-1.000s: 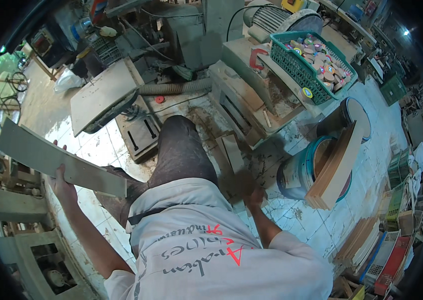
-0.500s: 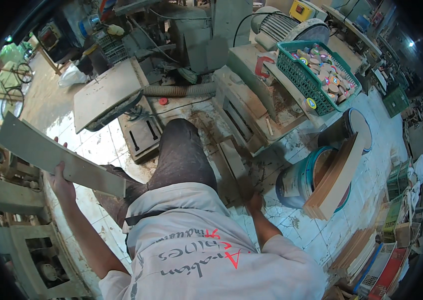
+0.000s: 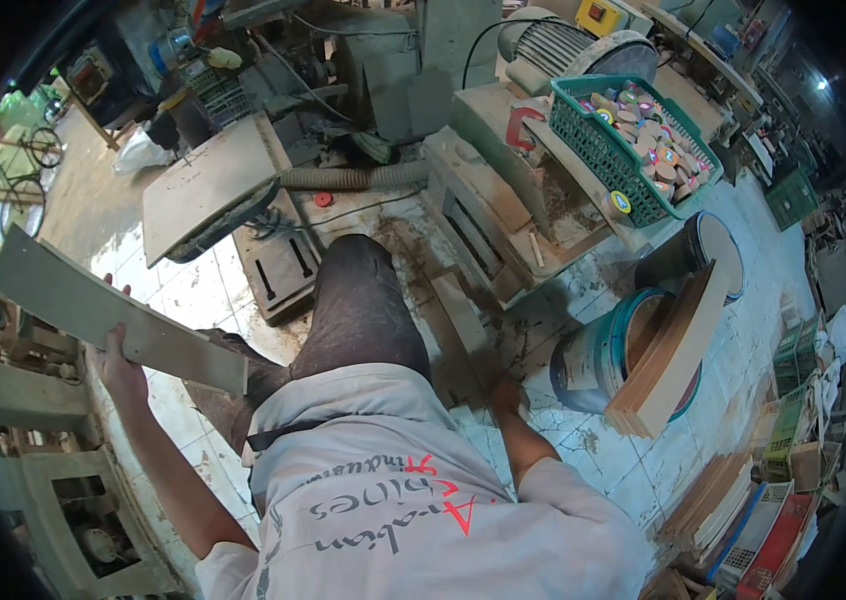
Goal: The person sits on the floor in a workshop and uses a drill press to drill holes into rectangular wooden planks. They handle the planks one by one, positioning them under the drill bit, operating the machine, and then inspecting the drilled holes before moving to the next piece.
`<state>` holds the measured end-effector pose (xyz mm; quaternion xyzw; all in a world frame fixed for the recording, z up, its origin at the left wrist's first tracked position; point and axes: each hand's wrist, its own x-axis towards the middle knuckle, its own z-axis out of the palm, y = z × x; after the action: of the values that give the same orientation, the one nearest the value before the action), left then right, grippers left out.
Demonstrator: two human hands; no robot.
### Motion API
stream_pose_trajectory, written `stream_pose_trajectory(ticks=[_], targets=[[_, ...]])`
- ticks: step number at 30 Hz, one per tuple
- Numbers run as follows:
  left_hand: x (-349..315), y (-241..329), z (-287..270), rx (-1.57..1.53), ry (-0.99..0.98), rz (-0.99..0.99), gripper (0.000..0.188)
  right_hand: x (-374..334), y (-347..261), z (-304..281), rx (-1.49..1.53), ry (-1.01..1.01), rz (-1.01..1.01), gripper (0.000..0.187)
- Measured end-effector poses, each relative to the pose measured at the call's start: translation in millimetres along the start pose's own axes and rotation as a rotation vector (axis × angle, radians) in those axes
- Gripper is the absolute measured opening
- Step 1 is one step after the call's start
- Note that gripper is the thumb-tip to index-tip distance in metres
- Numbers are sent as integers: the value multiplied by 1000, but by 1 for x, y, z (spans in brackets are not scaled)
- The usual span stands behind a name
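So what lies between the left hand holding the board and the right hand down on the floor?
In the head view, the person's own bent leg and shirt front lie between the left hand, gripping the grey board, and the right hand on the tiled floor.

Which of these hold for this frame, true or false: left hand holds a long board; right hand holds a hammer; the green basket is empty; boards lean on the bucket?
1. The left hand grips a long flat grey board. True.
2. The right hand holds a hammer. False: it is down at the tiled floor, with no tool visible.
3. The green plastic mesh basket is empty. False: it holds many small round pieces.
4. A stack of curved brown boards leans on the pale round bucket. True.
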<state>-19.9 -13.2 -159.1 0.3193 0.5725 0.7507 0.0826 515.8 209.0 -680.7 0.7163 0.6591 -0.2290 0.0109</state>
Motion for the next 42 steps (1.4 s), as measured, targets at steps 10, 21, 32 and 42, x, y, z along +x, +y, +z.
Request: stream_pose_trajectory(ticks=[10, 21, 32, 42], targets=[[5, -10, -3, 11, -53, 31, 60, -9, -12, -31, -191, -40, 22, 99], [15, -28, -13, 6, 43, -142, 50, -105, -152, -333, 464, -208, -518, 43], [11, -27, 13, -147, 114, -115, 74, -97, 5, -491, 74, 620, 233, 72], [6, -13, 12, -215, 214, -161, 79, -93, 20, -471, 300, 893, 225, 70]])
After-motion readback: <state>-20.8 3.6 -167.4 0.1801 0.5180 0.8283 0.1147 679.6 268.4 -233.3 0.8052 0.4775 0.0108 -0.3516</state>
